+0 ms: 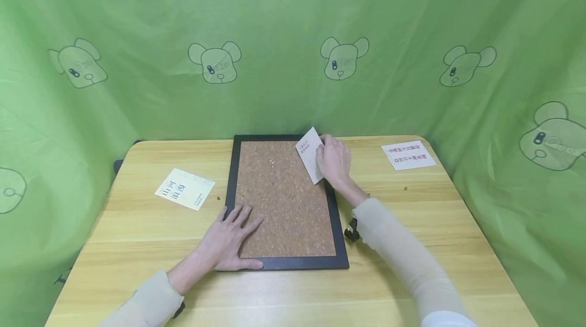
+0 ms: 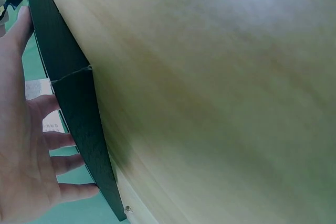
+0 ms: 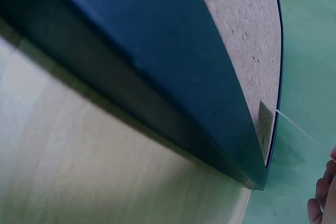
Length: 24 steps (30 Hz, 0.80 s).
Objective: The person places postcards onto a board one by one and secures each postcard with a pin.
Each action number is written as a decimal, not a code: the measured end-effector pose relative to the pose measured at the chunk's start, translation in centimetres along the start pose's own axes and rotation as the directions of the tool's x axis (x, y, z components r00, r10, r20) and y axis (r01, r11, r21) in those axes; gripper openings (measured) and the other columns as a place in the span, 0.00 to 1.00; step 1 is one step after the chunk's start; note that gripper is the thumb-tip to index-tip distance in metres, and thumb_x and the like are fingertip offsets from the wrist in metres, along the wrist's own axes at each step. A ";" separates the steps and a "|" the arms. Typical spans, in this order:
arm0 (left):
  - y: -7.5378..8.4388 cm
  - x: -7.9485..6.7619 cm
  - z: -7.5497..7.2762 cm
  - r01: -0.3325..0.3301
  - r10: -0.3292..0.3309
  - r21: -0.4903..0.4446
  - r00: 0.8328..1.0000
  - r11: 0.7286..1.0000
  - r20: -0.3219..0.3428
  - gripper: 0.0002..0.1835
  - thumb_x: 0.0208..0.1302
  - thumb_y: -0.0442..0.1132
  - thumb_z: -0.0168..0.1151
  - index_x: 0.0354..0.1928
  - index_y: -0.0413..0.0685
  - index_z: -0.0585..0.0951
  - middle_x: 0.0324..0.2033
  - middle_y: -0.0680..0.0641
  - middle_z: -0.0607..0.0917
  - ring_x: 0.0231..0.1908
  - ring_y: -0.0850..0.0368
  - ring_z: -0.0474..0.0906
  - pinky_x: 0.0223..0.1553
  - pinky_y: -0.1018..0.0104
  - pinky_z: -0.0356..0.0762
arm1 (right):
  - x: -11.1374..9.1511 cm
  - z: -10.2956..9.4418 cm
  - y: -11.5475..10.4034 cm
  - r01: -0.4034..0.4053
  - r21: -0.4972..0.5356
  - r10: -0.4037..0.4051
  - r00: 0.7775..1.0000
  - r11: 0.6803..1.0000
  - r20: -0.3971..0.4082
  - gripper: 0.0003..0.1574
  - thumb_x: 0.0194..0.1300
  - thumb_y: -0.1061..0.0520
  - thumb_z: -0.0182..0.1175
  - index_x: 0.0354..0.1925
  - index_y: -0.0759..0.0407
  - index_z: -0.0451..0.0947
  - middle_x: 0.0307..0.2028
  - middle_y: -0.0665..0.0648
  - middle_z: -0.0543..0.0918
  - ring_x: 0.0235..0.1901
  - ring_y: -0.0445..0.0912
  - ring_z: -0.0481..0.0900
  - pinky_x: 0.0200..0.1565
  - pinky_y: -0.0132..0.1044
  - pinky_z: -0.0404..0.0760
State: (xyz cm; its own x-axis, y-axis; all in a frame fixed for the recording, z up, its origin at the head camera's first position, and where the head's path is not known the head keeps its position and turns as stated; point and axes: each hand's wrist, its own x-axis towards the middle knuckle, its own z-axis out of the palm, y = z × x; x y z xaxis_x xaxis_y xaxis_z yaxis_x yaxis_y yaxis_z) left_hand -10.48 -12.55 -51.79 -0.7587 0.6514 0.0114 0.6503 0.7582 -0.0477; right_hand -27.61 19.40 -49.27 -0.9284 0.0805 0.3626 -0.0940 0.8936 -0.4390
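Note:
A cork board (image 1: 284, 205) in a black frame lies flat on the wooden table. At its near left corner rests my left hand (image 1: 224, 243), fingers spread over the frame and cork, thumb along the near edge. From the left wrist view, its fingertips touch the black frame (image 2: 79, 114). My right hand (image 1: 335, 161) pinches a white card (image 1: 309, 150) with small reddish print over the board's far right corner. Seen nearly edge-on in the right wrist view, the card stands tilted above the cork (image 3: 247, 40). Whether it touches the cork I cannot tell.
Left of the board lies a pale card (image 1: 185, 189) with large blue characters. Another white card (image 1: 408, 155) with red characters sits at the table's far right. A few small dark specks dot the tabletop (image 1: 393, 276). Green curtains (image 1: 284, 103) hang around the table.

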 end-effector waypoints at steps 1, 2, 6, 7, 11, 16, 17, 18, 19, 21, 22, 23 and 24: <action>0.0 0.0 0.0 -0.002 0.002 0.002 1.000 1.000 -0.002 0.60 0.54 0.90 0.49 0.81 0.60 0.65 0.78 0.36 0.69 0.77 0.35 0.68 0.72 0.31 0.70 | 0.0 0.0 0.0 -0.001 -0.002 0.001 1.000 1.000 0.001 0.22 0.77 0.54 0.49 0.61 0.61 0.79 0.55 0.65 0.89 0.50 0.62 0.85 0.51 0.54 0.79; 0.0 0.0 0.0 -0.002 0.002 0.005 1.000 1.000 -0.003 0.60 0.54 0.90 0.49 0.81 0.60 0.65 0.78 0.36 0.69 0.76 0.35 0.68 0.72 0.31 0.70 | 0.0 0.1 0.0 -0.003 -0.001 0.003 1.000 1.000 0.003 0.22 0.77 0.54 0.49 0.61 0.61 0.79 0.55 0.65 0.88 0.50 0.62 0.85 0.51 0.54 0.79; -0.1 0.0 0.0 -0.001 0.001 -0.001 1.000 1.000 0.001 0.60 0.55 0.89 0.49 0.82 0.60 0.64 0.78 0.36 0.68 0.77 0.35 0.68 0.72 0.31 0.70 | 0.1 0.1 0.1 -0.008 -0.008 0.008 1.000 1.000 0.012 0.23 0.77 0.54 0.48 0.62 0.62 0.78 0.56 0.65 0.88 0.52 0.62 0.85 0.53 0.55 0.79; -0.1 0.0 0.0 0.000 0.000 -0.004 1.000 1.000 0.002 0.60 0.55 0.89 0.49 0.82 0.60 0.64 0.78 0.36 0.68 0.77 0.35 0.68 0.72 0.31 0.70 | 0.1 0.1 0.1 -0.008 -0.010 0.008 1.000 1.000 0.014 0.23 0.77 0.54 0.48 0.62 0.62 0.78 0.56 0.65 0.88 0.53 0.62 0.85 0.54 0.55 0.79; -0.1 0.0 0.1 0.000 0.000 -0.005 1.000 1.000 0.002 0.60 0.54 0.89 0.49 0.82 0.60 0.64 0.79 0.36 0.68 0.77 0.35 0.67 0.72 0.31 0.70 | 0.1 0.1 0.3 -0.008 -0.020 0.009 1.000 1.000 0.021 0.24 0.77 0.53 0.49 0.63 0.62 0.78 0.57 0.66 0.87 0.54 0.62 0.85 0.56 0.56 0.80; 0.0 0.0 0.1 0.000 0.000 0.002 1.000 1.000 0.000 0.60 0.54 0.90 0.49 0.82 0.60 0.64 0.79 0.36 0.68 0.77 0.35 0.68 0.72 0.31 0.70 | 0.1 0.1 0.5 -0.016 -0.016 0.016 0.999 1.000 0.036 0.27 0.75 0.49 0.55 0.64 0.61 0.78 0.57 0.66 0.87 0.54 0.62 0.84 0.57 0.56 0.80; 0.0 0.0 0.2 0.000 0.000 0.003 1.000 1.000 0.000 0.60 0.54 0.90 0.49 0.82 0.60 0.64 0.79 0.36 0.68 0.77 0.35 0.68 0.72 0.31 0.70 | 0.1 0.1 0.6 -0.018 -0.014 0.018 0.999 1.000 0.042 0.28 0.74 0.48 0.56 0.64 0.62 0.77 0.57 0.66 0.87 0.53 0.62 0.84 0.57 0.56 0.80; 0.0 0.0 0.2 0.000 0.000 0.004 1.000 1.000 0.000 0.60 0.54 0.90 0.49 0.82 0.60 0.64 0.79 0.36 0.68 0.77 0.35 0.68 0.72 0.31 0.70 | 0.1 0.1 0.6 -0.019 -0.014 0.020 0.999 1.000 0.048 0.29 0.74 0.47 0.57 0.64 0.62 0.77 0.57 0.66 0.87 0.53 0.62 0.84 0.57 0.56 0.80; 0.0 0.0 0.2 0.000 0.000 0.005 1.000 1.000 0.000 0.60 0.54 0.90 0.49 0.82 0.60 0.64 0.79 0.36 0.68 0.77 0.35 0.68 0.72 0.31 0.70 | 0.1 0.0 0.6 -0.019 -0.015 0.020 0.998 1.000 0.054 0.30 0.73 0.46 0.58 0.64 0.62 0.77 0.57 0.67 0.87 0.53 0.62 0.84 0.57 0.56 0.80; 0.0 0.0 0.2 -0.001 0.001 0.007 1.000 1.000 0.000 0.60 0.54 0.90 0.49 0.82 0.60 0.64 0.79 0.36 0.68 0.77 0.35 0.68 0.72 0.31 0.70 | 0.1 0.0 0.7 -0.016 -0.020 0.017 0.998 1.000 0.067 0.32 0.71 0.45 0.60 0.64 0.63 0.77 0.57 0.67 0.86 0.54 0.63 0.84 0.58 0.56 0.80; 0.0 0.0 0.2 -0.001 0.001 0.007 1.000 1.000 0.000 0.60 0.54 0.90 0.49 0.82 0.60 0.64 0.79 0.36 0.68 0.77 0.35 0.68 0.72 0.31 0.70 | 0.1 -0.1 0.7 -0.012 -0.026 0.014 0.997 1.000 0.072 0.33 0.70 0.45 0.61 0.64 0.63 0.77 0.57 0.67 0.86 0.54 0.63 0.84 0.58 0.56 0.80; 0.0 0.0 0.2 -0.002 0.002 0.009 1.000 1.000 0.000 0.60 0.54 0.90 0.49 0.82 0.60 0.64 0.79 0.36 0.68 0.77 0.35 0.67 0.72 0.31 0.70 | 0.1 -0.1 0.7 -0.007 -0.031 0.010 0.997 0.999 0.077 0.34 0.69 0.44 0.62 0.64 0.63 0.77 0.57 0.68 0.86 0.54 0.63 0.84 0.58 0.57 0.80; 0.0 0.0 0.2 -0.002 0.002 0.009 1.000 1.000 -0.001 0.60 0.55 0.90 0.49 0.82 0.60 0.64 0.79 0.36 0.68 0.77 0.35 0.67 0.72 0.31 0.70 | 0.1 -0.1 0.7 -0.001 -0.040 0.004 0.997 0.999 0.080 0.34 0.68 0.44 0.63 0.64 0.63 0.77 0.57 0.68 0.86 0.54 0.63 0.84 0.58 0.56 0.80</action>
State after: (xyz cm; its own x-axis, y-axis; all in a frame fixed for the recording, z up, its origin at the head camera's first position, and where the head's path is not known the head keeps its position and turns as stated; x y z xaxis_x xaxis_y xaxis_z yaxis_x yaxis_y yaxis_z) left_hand -10.47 -12.56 -51.95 -0.7575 0.6527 0.0120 0.6512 0.7568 -0.0563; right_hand -27.68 20.08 -49.46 -0.9547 0.0486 0.2935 -0.0786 0.9103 -0.4064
